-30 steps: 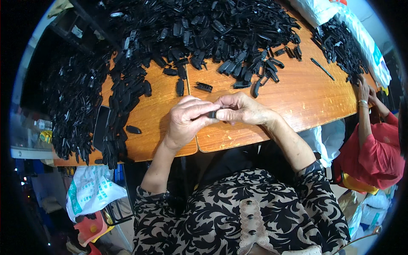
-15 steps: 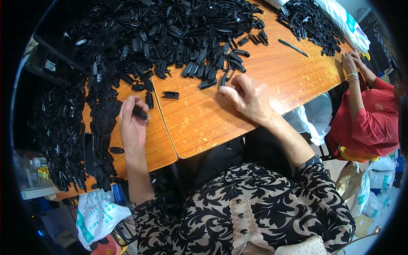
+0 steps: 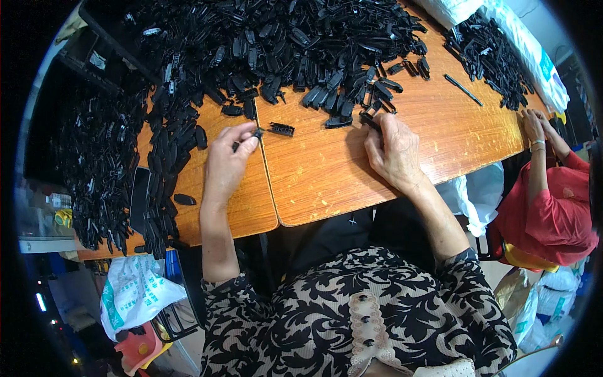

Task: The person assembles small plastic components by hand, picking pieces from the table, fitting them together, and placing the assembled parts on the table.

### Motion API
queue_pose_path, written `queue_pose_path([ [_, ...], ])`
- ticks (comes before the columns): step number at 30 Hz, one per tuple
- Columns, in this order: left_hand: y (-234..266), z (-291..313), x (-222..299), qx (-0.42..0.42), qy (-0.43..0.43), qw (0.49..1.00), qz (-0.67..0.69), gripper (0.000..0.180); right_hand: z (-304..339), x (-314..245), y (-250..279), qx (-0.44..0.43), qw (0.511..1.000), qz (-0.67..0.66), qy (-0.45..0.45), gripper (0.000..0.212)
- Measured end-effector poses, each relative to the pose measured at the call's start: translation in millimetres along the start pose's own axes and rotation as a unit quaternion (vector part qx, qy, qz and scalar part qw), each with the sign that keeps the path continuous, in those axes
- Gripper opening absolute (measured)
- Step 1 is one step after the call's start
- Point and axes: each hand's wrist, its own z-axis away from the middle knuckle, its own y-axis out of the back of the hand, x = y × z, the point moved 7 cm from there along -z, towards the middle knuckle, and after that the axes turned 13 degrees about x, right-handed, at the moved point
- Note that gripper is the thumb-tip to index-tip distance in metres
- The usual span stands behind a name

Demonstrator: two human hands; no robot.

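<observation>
My left hand [image 3: 227, 157] is closed over the table near the seam, pinching a small black plastic part [image 3: 257, 134] at the fingertips. Another dark piece [image 3: 235, 146] shows partly under its fingers. Just right of the seam lies a black open-framed plastic part [image 3: 281, 129], apart from both hands. My right hand [image 3: 394, 151] is at the near edge of the large heap, its thumb and fingers closed on a black plastic housing [image 3: 370, 120]; the fingers hide part of it.
A large heap of black plastic parts [image 3: 289, 44] covers the table's far side, with more down the left. A phone-like dark slab [image 3: 139, 200] lies there. A pen [image 3: 463, 90] lies near a second heap [image 3: 490, 60]. A person in red [image 3: 543, 201] sits at right.
My left hand has moved forward and right toward the seam, and its fingers have turned down. My right hand has turned over palm-down, with its fingers at the heap's edge. The view has shifted.
</observation>
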Motion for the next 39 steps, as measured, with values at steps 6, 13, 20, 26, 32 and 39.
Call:
queue_pose_path([
  [6,-30,19,32,-0.143,-0.024,0.975,0.167,0.023,13,-29,-53,-0.251,0.779,-0.445,-0.363,0.018],
  [13,-36,24,45,-0.142,-0.070,0.972,0.173,0.022,11,-56,-85,-0.323,0.744,-0.491,-0.319,0.024],
  [20,-35,27,52,-0.104,-0.129,0.975,0.148,0.022,4,-54,-80,-0.366,0.747,-0.441,-0.337,0.022],
  [26,-39,26,55,-0.090,-0.128,0.975,0.157,0.023,17,-53,-84,-0.353,0.774,-0.387,-0.356,0.023],
  [32,-31,30,49,-0.075,-0.143,0.976,0.149,0.027,17,-61,-91,-0.370,0.769,-0.380,-0.357,0.029],
  [39,-34,29,51,-0.147,-0.050,0.944,0.292,0.031,17,-66,-67,-0.391,0.708,-0.487,-0.330,0.039],
])
